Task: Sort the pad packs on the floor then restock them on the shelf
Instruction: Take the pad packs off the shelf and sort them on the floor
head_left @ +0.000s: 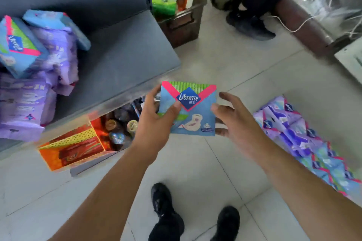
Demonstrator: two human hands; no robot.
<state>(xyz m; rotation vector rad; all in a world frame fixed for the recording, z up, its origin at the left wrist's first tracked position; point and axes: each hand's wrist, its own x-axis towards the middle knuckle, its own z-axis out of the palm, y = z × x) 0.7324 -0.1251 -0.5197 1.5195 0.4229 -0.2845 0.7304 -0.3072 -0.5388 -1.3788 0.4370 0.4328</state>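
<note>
My left hand [156, 121] pinches blue pad pack [191, 111] mid-air, above floor [215, 60], just off shelf [125, 60] edge. My right hand [231, 121] open, fingers spread beside pack's right edge. Risk: one-sided grip, pack may pivot or drop. Pack face toward me, logo upright, long axis roughly left-right.

**Shelf and floor, as loaded**

I see a grey shelf [125, 55] carrying blue and purple pad packs [35, 60] heaped at its left end. The pale tiled floor [225, 60] bears a row of purple and blue packs [305, 143] at right, and a brown crate [182, 19] of green packets beside the shelf's far end.
</note>
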